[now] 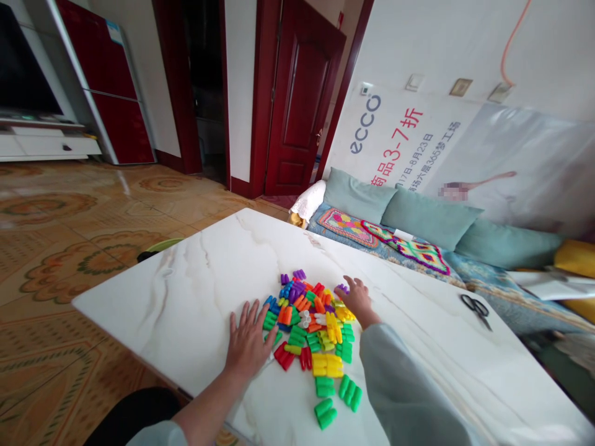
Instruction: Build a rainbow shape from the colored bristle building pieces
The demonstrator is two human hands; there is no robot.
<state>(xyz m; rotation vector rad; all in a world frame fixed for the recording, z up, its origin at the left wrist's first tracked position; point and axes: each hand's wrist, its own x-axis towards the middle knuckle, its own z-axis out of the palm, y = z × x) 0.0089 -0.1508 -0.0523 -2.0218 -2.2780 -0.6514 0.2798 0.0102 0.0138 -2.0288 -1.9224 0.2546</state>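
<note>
A heap of bright plastic toy blocks (307, 319), rounded like joined bullets, lies on a white marble-patterned table (204, 272). My left hand (247, 341) rests flat at the heap's left side, fingers spread, with the thumb by a green block (273, 337). On the far right side of the heap, my right hand (357, 300) is bent over the edge with its fingers apart, close to a purple block (343, 288); whether it touches that block I cannot tell. Nearest me lie several green blocks (325, 414), below a yellow block (327, 365).
Black-handled scissors (475, 306) lie towards the table's right edge. Beyond that edge stands a sofa (460, 263) with green cushions (430, 210) and a crocheted mat (418, 251). A red door (304, 99) and a red fridge (105, 80) are farther back.
</note>
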